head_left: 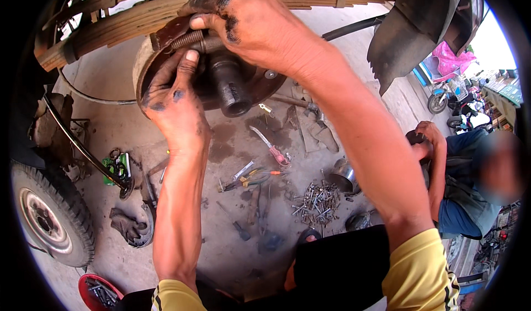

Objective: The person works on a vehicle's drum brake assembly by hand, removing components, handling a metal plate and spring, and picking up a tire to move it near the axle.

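Both my hands are up at a drum brake assembly below a leaf spring [138, 9]. My left hand [176, 103] is closed around the curved brake shoe [144, 62], its thumb pointing up beside a coil spring [187, 40]. Above it, my right hand [243, 21] has its fingers curled at the top of the assembly, with the thumb near the coil spring's upper end. What those right fingers grip is hidden behind the hand. Dark grease marks both hands. Between my wrists the axle spindle [229, 87] sticks out towards me.
Below lie a red-handled knife [276, 155], pliers [254, 178], a hammer [296, 101] and a pile of bolts [318, 203] beside a metal can [344, 175]. A wheel [47, 217] stands at left, a red bowl [99, 293] near it. Another person [464, 184] sits at right.
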Available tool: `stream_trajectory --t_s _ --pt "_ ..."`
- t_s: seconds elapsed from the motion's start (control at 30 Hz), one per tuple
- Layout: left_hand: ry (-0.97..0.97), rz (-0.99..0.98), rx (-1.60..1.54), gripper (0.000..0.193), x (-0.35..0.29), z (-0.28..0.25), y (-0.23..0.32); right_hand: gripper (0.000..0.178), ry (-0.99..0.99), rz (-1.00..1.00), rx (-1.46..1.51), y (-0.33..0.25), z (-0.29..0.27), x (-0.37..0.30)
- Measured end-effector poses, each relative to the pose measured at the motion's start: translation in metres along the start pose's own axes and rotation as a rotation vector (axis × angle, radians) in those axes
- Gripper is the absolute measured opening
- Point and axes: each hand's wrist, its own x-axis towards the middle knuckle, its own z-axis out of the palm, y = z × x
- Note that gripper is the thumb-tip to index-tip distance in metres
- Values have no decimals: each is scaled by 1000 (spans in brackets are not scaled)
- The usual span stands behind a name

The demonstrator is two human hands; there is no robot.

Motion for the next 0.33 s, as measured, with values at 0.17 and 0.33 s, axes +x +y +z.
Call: stream_trajectory --t_s 0.17,0.33 --pt "3 10 -20 27 -1 2 -3 17 9 75 29 2 9 -5" --pt "49 64 -1 30 -14 11 -4 19 56 108 -59 -1 20 -10"
